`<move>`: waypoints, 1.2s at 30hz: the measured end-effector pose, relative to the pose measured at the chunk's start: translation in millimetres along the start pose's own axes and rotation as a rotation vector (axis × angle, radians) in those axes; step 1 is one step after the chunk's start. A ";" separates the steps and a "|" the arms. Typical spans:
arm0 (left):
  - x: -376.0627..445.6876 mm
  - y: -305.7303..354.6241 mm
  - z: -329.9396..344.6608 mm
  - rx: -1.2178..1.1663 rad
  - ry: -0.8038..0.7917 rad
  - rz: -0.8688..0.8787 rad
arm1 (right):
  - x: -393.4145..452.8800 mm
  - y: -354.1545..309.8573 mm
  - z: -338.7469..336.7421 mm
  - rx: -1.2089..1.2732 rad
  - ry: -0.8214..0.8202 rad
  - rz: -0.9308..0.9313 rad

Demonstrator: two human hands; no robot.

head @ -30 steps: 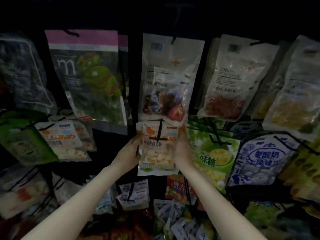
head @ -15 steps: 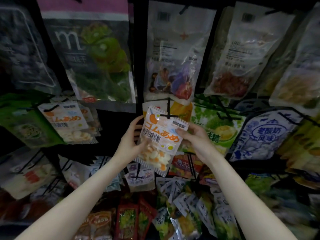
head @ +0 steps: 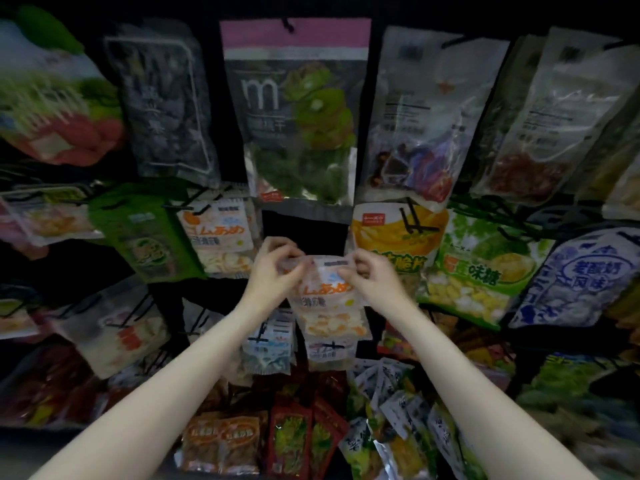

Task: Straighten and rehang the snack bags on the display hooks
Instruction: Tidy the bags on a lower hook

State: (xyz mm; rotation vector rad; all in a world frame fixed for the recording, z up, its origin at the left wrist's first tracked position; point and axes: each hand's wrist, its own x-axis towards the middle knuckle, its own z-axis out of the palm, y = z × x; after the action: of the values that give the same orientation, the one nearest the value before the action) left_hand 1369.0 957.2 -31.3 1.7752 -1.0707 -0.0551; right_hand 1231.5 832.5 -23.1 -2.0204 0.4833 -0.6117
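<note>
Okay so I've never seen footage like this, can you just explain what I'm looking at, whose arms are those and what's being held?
There is no machine here. A person wears a camera on the head, looking forward and down, so the two bare arms reaching in from the bottom are their own.

In front of them is a dim shop display wall, with snack bags hanging on black hooks. Among them are a pink-topped bag of green fruit slices and a yellow bag.

The left hand and right hand each pinch a top corner of one small candy bag, with orange lettering and pale sweets showing. It hangs upright between them, in front of a dark gap in the display. A matching bag hangs to its left.
</note>
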 end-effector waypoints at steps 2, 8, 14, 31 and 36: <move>-1.4 -6.9 -24.2 -0.104 0.033 -0.099 | 13.6 -13.3 26.9 -0.007 -0.017 -0.054; 8.2 -33.2 -101.5 -0.159 0.276 -0.286 | 54.1 -62.4 104.1 0.075 -0.025 -0.058; 32.6 -55.9 -143.8 -0.202 0.401 -0.330 | 92.1 -96.0 147.9 0.123 0.037 0.023; 56.9 -72.7 -147.4 -0.095 0.257 -0.291 | 122.3 -75.7 162.4 0.228 0.120 0.243; 69.6 -72.5 -126.6 0.296 0.386 -0.282 | 122.9 -74.4 160.3 0.027 0.196 0.249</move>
State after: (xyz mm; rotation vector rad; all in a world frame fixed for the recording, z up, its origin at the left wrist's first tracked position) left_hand 1518.4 1008.7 2.9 2.0859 -0.5674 0.2763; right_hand 1431.9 907.8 -0.4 -1.8463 0.8247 -0.6601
